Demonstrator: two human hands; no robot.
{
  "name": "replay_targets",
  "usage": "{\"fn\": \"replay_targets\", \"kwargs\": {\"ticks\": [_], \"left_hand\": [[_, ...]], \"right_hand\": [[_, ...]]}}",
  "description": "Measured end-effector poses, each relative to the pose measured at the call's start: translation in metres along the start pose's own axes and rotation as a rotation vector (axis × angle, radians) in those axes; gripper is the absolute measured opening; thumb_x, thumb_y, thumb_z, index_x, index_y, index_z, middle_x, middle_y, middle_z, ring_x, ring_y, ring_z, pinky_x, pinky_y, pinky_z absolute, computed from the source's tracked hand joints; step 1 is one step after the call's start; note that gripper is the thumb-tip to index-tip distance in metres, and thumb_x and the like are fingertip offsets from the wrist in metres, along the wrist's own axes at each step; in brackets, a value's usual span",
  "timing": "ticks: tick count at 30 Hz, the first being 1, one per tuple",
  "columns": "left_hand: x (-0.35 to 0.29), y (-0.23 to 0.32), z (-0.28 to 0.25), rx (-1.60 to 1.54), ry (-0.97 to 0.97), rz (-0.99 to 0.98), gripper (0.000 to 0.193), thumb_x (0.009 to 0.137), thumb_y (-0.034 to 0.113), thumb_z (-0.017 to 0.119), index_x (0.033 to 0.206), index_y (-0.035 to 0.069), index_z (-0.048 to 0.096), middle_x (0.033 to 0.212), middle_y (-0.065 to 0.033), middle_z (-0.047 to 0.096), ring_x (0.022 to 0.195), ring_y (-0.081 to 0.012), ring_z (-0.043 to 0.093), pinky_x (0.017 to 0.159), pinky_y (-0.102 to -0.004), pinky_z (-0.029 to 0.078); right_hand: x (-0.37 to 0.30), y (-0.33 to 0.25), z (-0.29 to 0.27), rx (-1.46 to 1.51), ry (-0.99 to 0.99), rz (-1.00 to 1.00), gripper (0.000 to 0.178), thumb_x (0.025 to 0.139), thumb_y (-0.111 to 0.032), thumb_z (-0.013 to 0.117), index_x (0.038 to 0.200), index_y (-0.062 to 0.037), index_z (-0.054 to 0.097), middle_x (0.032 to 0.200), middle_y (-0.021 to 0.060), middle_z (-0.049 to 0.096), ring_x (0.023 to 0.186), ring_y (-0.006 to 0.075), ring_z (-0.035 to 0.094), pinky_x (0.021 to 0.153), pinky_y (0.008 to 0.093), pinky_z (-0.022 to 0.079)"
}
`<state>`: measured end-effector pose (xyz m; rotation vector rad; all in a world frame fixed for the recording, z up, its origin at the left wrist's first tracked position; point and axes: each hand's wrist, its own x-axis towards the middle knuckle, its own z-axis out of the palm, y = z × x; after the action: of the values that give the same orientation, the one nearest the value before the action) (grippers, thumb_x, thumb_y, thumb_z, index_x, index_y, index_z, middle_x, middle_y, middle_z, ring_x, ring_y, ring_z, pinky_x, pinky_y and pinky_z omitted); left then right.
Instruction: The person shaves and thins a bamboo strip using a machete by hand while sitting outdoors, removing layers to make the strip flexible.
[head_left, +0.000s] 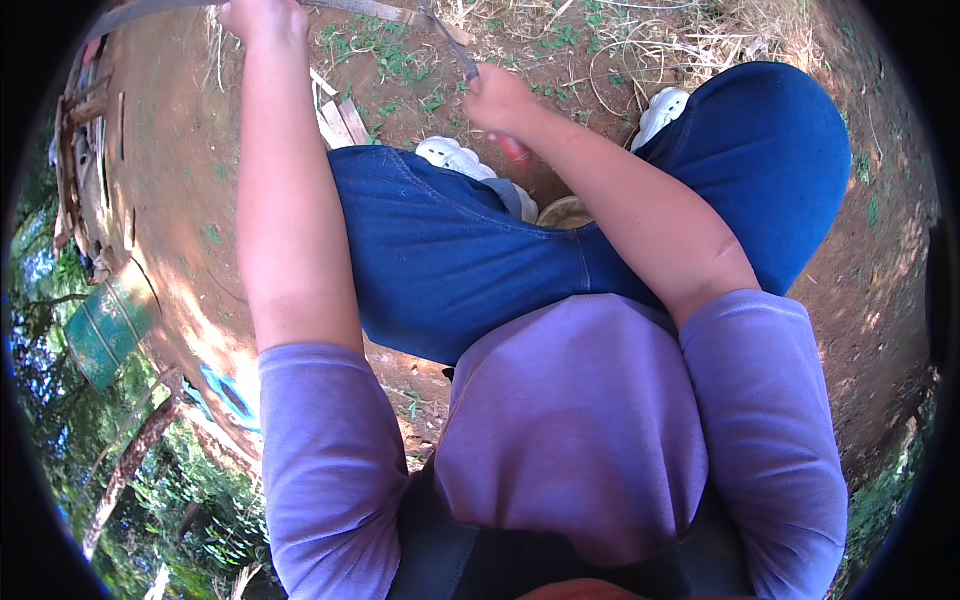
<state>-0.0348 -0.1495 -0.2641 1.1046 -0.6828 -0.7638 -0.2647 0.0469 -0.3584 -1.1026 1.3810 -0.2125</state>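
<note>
The strip (375, 11), long, flat and greyish, starts at the far left, close to the dark rim of the view, and spans above the bare ground (180, 190). Judged by its thinness, it should be light and springy rather than heavy; its long edges may be sharp. Hold it across the flat faces, clear of those edges.

The left hand (265, 18) grasps the strip between its two ends, with a length projecting on either side. The upper limit of the view cuts off part of this hand. To the right, below the strip, pale wood pieces (344, 122) lie on the ground.

The strip's right end sits above and slightly left of the right hand (500, 103), apart from it. The right hand is clenched around a hand tool (452, 45), whose dark, narrow blade points up toward the strip's lower edge; contact cannot be confirmed. The tool's red butt protrudes below the fist.
</note>
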Motion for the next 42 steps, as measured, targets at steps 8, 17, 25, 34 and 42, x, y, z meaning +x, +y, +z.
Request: {"fn": "replay_targets", "kwargs": {"ticks": [8,17,25,34,42], "left_hand": [[0.005,-0.004,-0.004,-0.003,0.027,-0.009,0.017,0.1,0.022,0.065,0.09,0.012,0.054,0.071,0.0029,0.046,0.056,-0.0085,0.042,0.048,-0.0252,0.037],[0.002,-0.007,-0.003,-0.005,0.024,0.006,0.018,0.1,0.022,0.065,0.09,0.012,0.054,0.071,0.0033,0.046,0.057,-0.0081,0.042,0.047,-0.0255,0.037],[0.009,-0.005,-0.009,0.016,0.046,0.021,0.018,0.1,0.024,0.066,0.091,0.012,0.055,0.071,0.0036,0.046,0.057,-0.0084,0.042,0.048,-0.0259,0.037],[0.002,-0.005,0.002,-0.023,0.068,-0.008,0.017,0.1,0.024,0.066,0.092,0.013,0.055,0.071,0.0036,0.047,0.056,-0.0089,0.042,0.049,-0.0255,0.038],[0.006,-0.005,0.001,-0.025,0.015,0.027,0.017,0.1,0.022,0.065,0.091,0.012,0.055,0.071,0.0033,0.047,0.056,-0.0092,0.042,0.049,-0.0261,0.038]], "right_hand": [[0.004,0.017,-0.003,-0.031,0.023,-0.067,0.029,0.091,-0.015,0.061,0.113,0.0026,0.057,0.088,0.0211,0.071,0.076,0.0357,0.072,0.07,0.0468,0.057],[0.012,0.013,0.013,-0.061,0.085,-0.102,0.022,0.092,-0.013,0.059,0.11,-0.001,0.054,0.074,0.012,0.065,0.052,0.0217,0.064,0.051,0.0382,0.053],[0.014,0.029,0.005,-0.072,0.049,-0.089,0.022,0.094,-0.016,0.06,0.107,0.0006,0.053,0.077,0.0131,0.066,0.052,0.0225,0.064,0.052,0.0394,0.053],[0.011,0.025,0.012,-0.092,0.09,-0.09,0.033,0.089,-0.014,0.064,0.114,0.0064,0.058,0.087,0.0219,0.072,0.07,0.0339,0.072,0.066,0.0446,0.057],[0.015,0.031,0.013,-0.124,0.075,-0.022,0.029,0.091,-0.016,0.061,0.112,0.0049,0.056,0.082,0.0196,0.069,0.065,0.0308,0.069,0.061,0.0428,0.056]]}}
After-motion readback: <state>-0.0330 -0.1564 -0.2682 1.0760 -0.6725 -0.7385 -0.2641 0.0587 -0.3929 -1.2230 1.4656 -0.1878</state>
